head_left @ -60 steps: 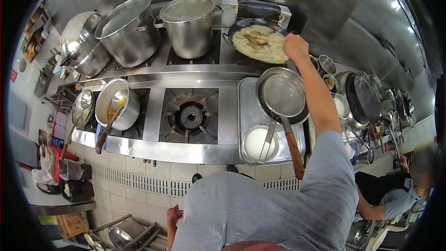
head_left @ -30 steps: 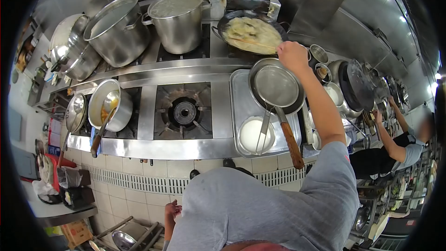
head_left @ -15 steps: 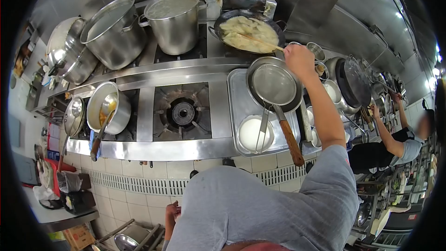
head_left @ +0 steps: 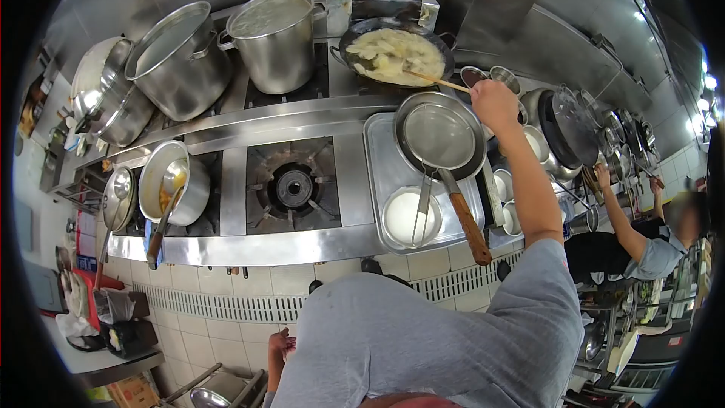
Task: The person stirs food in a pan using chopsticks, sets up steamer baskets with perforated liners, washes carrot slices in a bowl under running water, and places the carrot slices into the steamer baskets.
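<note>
My right hand (head_left: 496, 106) is closed around long wooden chopsticks (head_left: 445, 85). Their far end dips into a dark wok (head_left: 355, 32) at the back right of the stove, among pale yellow pieces in bubbling oil (head_left: 393, 53). Below that hand, a round mesh strainer (head_left: 438, 136) rests in a pan with a wooden handle (head_left: 470, 230). Both sit over a metal tray (head_left: 375, 174), where a bowl of white stuff (head_left: 408, 215) stands. Low beside my body, my left hand (head_left: 282, 344) has its fingers curled; what they hold, if anything, is hidden.
Two tall steel pots (head_left: 276, 53) stand left of the wok. A bare burner (head_left: 293, 187) is at front centre, with a pot holding a ladle (head_left: 175, 181) to its left. Bowls (head_left: 535, 143) line the right side, where another person (head_left: 627, 245) works.
My right hand has shifted slightly, and the chopstick tips have moved right within the wok. The view has tilted a little. The other person's arms have moved.
</note>
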Available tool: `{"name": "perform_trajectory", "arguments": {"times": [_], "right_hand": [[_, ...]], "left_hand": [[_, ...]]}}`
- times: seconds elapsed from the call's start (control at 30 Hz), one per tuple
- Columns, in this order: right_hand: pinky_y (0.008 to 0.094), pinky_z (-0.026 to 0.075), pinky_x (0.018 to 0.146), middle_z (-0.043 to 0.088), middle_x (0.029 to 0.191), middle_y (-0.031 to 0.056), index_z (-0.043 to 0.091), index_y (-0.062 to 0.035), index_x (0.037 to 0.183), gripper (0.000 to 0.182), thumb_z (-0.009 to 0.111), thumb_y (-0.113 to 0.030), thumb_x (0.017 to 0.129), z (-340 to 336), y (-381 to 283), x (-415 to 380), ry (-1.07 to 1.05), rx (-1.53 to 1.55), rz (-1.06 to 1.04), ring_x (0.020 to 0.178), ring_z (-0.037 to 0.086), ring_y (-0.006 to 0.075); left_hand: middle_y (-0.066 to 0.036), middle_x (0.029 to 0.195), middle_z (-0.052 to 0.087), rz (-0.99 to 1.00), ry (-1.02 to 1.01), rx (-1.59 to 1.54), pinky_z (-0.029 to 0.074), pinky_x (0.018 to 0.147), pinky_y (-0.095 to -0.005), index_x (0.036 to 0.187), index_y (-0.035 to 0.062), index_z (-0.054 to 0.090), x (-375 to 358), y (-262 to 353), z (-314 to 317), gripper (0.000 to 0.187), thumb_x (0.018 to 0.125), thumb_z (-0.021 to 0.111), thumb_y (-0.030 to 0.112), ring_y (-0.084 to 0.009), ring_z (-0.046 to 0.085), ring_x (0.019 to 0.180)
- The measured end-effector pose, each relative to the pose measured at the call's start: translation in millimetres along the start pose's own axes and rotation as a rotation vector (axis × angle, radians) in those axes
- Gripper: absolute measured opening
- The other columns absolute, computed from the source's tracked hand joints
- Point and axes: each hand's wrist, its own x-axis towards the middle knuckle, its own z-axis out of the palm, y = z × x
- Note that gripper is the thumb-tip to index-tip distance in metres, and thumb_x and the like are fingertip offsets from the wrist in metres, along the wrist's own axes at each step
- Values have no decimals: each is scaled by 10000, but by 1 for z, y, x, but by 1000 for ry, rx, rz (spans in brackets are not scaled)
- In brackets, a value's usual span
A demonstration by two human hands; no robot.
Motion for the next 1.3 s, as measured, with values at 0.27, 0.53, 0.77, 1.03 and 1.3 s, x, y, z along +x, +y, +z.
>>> {"name": "perform_trajectory", "arguments": {"times": [0.27, 0.53, 0.77, 1.03, 1.3], "right_hand": [[513, 569, 802, 731, 958, 143, 761, -97, 914, 242, 623, -295, 931, -1, 27, 8, -1, -121, 130, 954, 696, 375], [510, 568, 776, 733, 928, 138, 753, -94, 891, 234, 638, -296, 920, -33, 4, -7, 69, -4, -8, 898, 703, 373], [513, 562, 772, 714, 865, 153, 733, -103, 841, 236, 634, -302, 918, -1, -13, 16, 17, 31, -103, 869, 694, 394], [514, 574, 799, 731, 943, 154, 740, -78, 935, 256, 597, -290, 932, -60, 13, -10, -58, -96, 35, 945, 707, 370], [520, 564, 787, 721, 905, 175, 741, -82, 855, 219, 632, -266, 903, -43, 8, -6, 16, -25, 57, 886, 697, 397]], "left_hand": [[-148, 881, 690, 145, -31, 17, 542, 629, -414, 1278, -50, 578, -15, -3, 7, 600, 1013, 573, 488, -258, 630, 669], [-170, 922, 705, 71, 128, 31, 537, 640, -441, 1273, -37, 554, -36, 9, 27, 602, 997, 600, 496, -273, 645, 717], [-152, 867, 707, -281, 287, 116, 534, 587, -409, 1232, -15, 572, 4, -4, 7, 514, 995, 628, 437, -255, 645, 655], [-102, 800, 664, -258, 298, -8, 515, 529, -364, 1183, 14, 605, -9, 7, 12, 288, 1014, 624, 246, -206, 607, 584], [-57, 785, 584, -170, 110, 109, 486, 558, -358, 1247, -10, 572, -5, -14, 5, 358, 1013, 609, 259, -193, 569, 610]]}}
